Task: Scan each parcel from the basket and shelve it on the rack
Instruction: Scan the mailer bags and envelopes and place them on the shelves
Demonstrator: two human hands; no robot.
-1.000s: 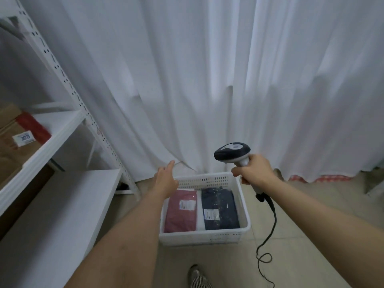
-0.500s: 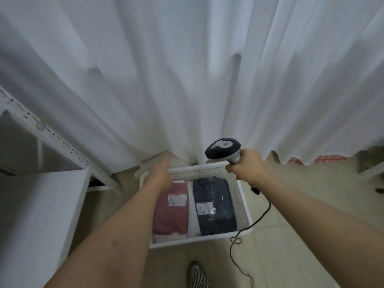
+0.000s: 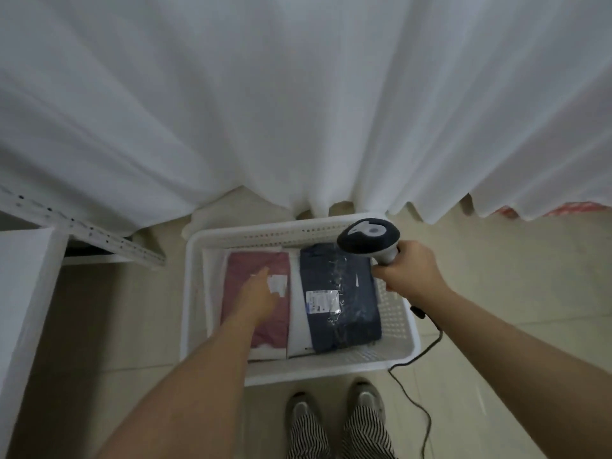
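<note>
Whereas a second ago the left hand point(image 3: 260, 293) hovered at the far rim of the basket point(image 3: 231, 238), it has now been lowered onto the maroon parcel point(image 3: 255, 270), fingers extended and flat, nothing yet gripped; a pick-up is judged to be starting. To its right lies the navy parcel point(image 3: 344, 303), glossy under clear film, white label facing up; beyond that, the scanner point(image 3: 369, 238) is clasped by the right hand point(image 3: 409, 276), fingers wrapped round its handle, head held above the navy parcel's far end.

Black-and-white handheld barcode scanner point(image 3: 369, 239) gripped by right hand point(image 3: 404, 272); left hand point(image 3: 257, 294) extended over maroon bagged parcel point(image 3: 255, 299) in white perforated plastic basket point(image 3: 399, 321).
</note>
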